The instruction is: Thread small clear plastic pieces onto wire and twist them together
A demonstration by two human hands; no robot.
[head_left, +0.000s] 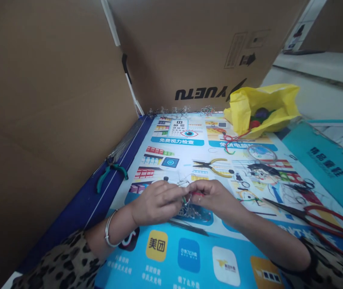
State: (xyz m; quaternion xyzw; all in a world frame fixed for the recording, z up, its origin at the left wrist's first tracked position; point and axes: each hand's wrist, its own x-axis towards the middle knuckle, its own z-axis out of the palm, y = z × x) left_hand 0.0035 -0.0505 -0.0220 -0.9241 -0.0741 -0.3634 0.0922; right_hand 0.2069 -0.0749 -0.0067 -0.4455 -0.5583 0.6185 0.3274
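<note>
My left hand (158,204) and my right hand (212,195) meet over the printed mat, fingers pinched close together. Between them is a small piece of bent silvery wire (187,209) with bits of red and green; the fingers cover much of it. Thin wire ends stick up just beyond the fingertips. Past my hands lie yellow-handled pliers (219,167), jaws apart and pointing left. Teal-handled pliers (109,175) rest on the blue strip at the left, by a bundle of thin straight wires (125,140). Large scissors (316,218) with red handles lie at the right, blades toward my hands.
Cardboard walls (69,80) stand at the left and back. Several small wire pieces (174,110) line the back edge. A yellow bag (239,112) holding red and dark balls sits back right, near red wire (228,140), a round coil (262,153) and a teal box panel (319,164).
</note>
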